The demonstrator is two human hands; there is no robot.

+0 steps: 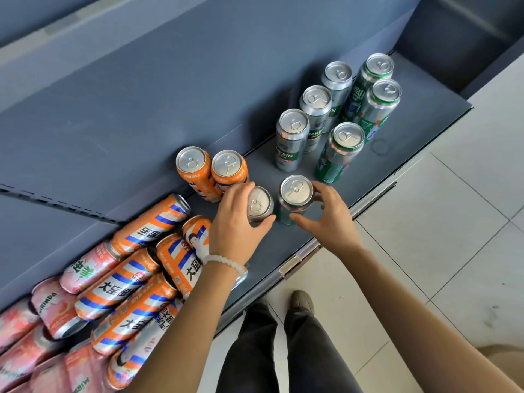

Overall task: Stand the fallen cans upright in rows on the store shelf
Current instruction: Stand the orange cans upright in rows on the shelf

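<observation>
The left hand (235, 222) is wrapped around a silver can (259, 204), thumb on the near side and fingers on the far side, and the can stands upright on the shelf (141, 123). Just to the right of this can stands a green can (295, 198). The right hand (329, 219) curls around it with spread fingers; whether the fingers press it or are only beside it cannot be told.

Behind the silver can, two orange cans (211, 171) stand upright side by side. Further right of the silver can and toward the back, three silver cans (312, 114) stand in one row and three green cans (365, 109) in a second row beside them. The two held cans seem to continue these rows at the front.

To the left of the silver can lies the heap of fallen orange cans (133, 282), and beyond it the fallen pink cans (51, 302). So the task looks less than half done: ten cans stand, and the bigger part is left to raise.
</observation>
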